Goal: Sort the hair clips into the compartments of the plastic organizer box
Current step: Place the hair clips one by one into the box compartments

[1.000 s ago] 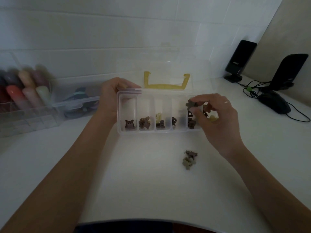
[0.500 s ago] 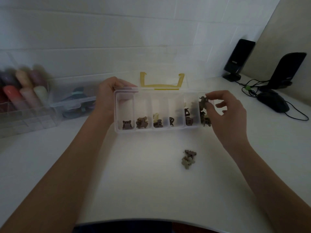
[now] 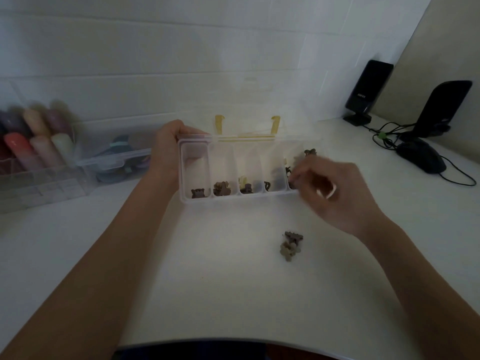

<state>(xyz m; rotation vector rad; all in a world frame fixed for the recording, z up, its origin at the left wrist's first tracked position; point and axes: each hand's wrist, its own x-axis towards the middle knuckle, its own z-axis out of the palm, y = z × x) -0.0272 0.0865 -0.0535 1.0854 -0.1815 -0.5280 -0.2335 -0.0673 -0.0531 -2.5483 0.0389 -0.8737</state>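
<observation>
Head view: my left hand [image 3: 170,141] holds the far left corner of the clear organizer box [image 3: 237,197], with its fingers wrapped around the edge. The box sits on the white surface [image 3: 233,294] with its lid tipped up behind it. It has a row of little compartments. One brown hair clip [image 3: 199,193] lies in the first compartment on the left. More small clips [image 3: 221,188] lie in the next ones.

My right hand [image 3: 335,196] is at the right end of the box. It is blurry. Its fingers are bent, but I cannot tell if they hold a clip. A small dark clip [image 3: 310,152] shows just past that hand, at the right end of the box. I cannot tell if it touches my fingers.

Two loose clips [image 3: 291,245] lie together on the surface, near me and below my right hand.

Far to the left stands another clear box [image 3: 114,162] with colored things in it. On the right are two black speakers [image 3: 368,92] and a black mouse [image 3: 422,157].
</observation>
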